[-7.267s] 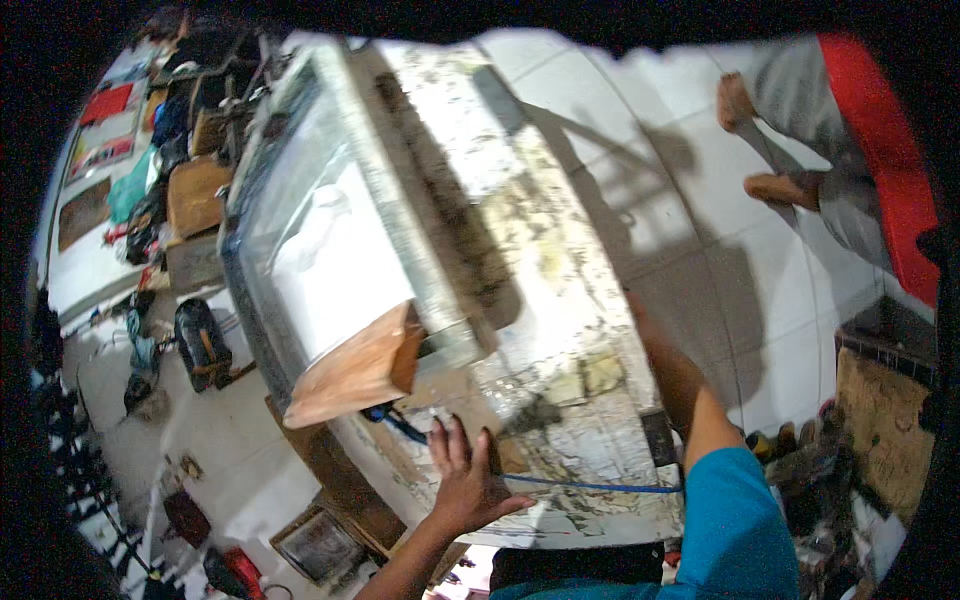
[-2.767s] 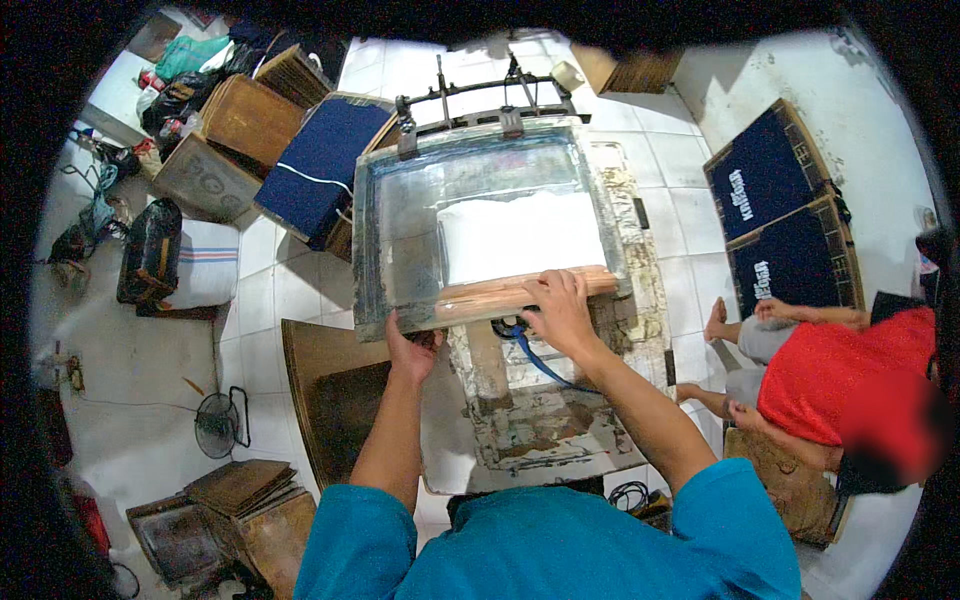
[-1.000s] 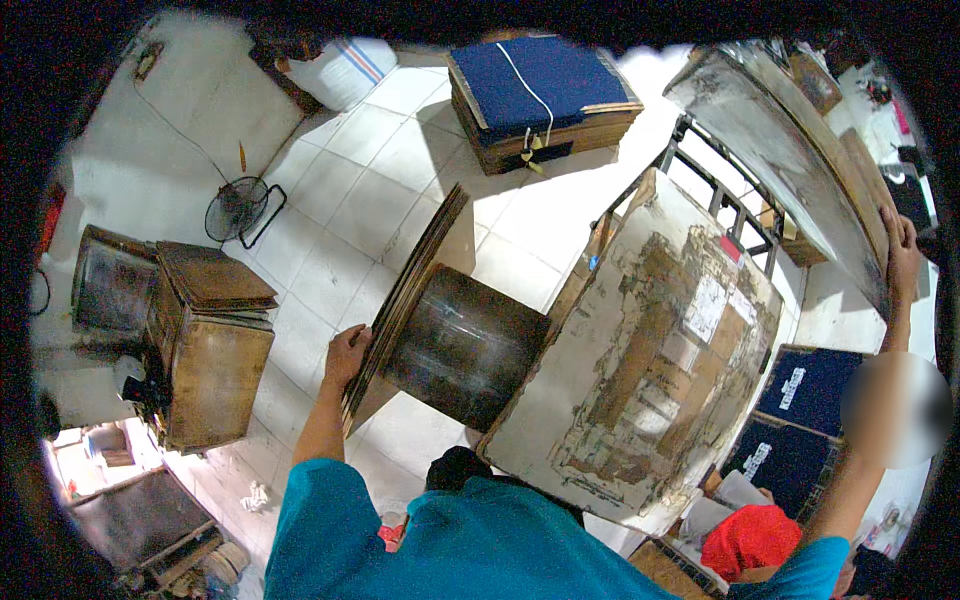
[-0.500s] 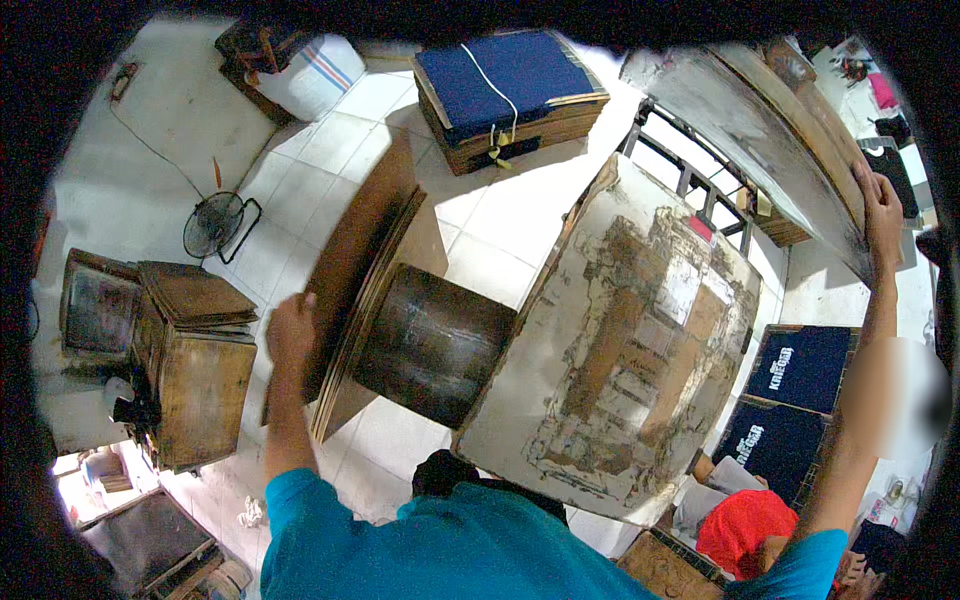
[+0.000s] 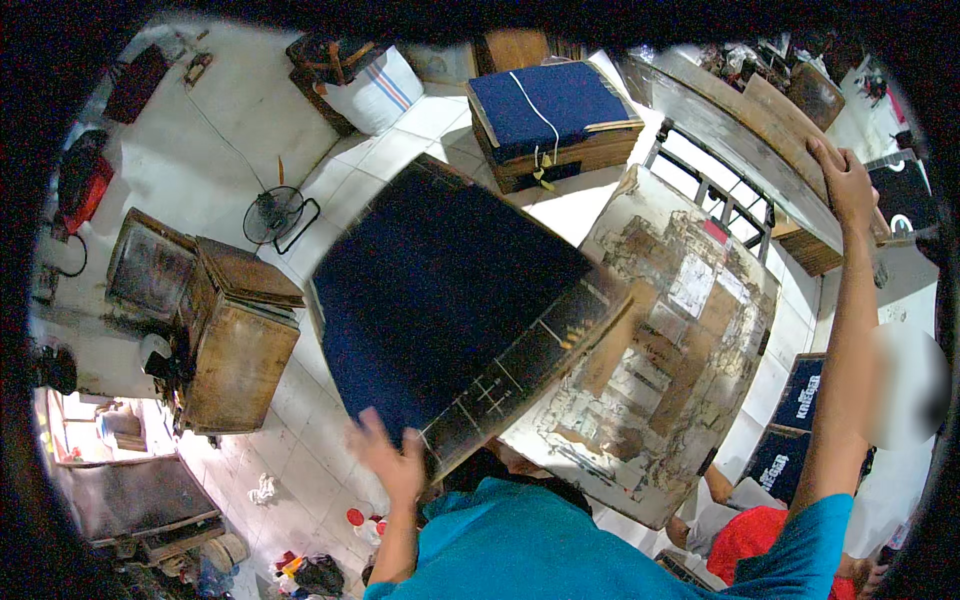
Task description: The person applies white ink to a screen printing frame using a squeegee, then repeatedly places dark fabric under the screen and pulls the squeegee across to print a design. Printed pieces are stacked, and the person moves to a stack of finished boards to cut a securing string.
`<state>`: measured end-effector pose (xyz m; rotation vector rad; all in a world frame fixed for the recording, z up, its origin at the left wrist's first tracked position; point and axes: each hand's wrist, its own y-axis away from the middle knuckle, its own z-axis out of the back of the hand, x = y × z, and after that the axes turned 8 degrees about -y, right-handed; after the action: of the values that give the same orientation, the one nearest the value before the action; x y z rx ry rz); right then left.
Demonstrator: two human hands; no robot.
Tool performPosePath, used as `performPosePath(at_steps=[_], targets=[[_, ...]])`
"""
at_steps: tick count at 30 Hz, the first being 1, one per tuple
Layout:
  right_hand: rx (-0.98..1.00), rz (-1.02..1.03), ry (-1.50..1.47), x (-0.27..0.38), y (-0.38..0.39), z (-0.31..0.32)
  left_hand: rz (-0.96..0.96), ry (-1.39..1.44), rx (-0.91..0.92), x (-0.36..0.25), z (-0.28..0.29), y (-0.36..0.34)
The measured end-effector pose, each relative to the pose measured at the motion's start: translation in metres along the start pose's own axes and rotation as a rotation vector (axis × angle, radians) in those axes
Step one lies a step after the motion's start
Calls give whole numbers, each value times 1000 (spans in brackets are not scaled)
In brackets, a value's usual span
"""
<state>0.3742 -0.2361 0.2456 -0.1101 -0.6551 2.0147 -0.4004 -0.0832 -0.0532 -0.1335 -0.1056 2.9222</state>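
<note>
The navy-covered board (image 5: 445, 290) lies just beyond and to the right of your left hand (image 5: 390, 458), its far side overlapping the worn table (image 5: 690, 400). That hand is spread, thumb apart from the blurred fingers, at the board's near corner; you cannot tell whether it touches. Your right hand (image 5: 848, 188) curls over the edge of the raised frame (image 5: 735, 130). Half a second ago, your left hand was beside a tilted brown board; now the navy face shows there, while your right hand remains on the frame.
</note>
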Motion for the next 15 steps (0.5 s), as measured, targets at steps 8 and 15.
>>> performPosePath(at_steps=[8, 15], targets=[[2, 0, -58, 8, 15, 2, 631, 440, -356, 57, -46, 12], [-24, 76, -103, -8, 10, -10, 338, 199, -319, 109, 84, -40]])
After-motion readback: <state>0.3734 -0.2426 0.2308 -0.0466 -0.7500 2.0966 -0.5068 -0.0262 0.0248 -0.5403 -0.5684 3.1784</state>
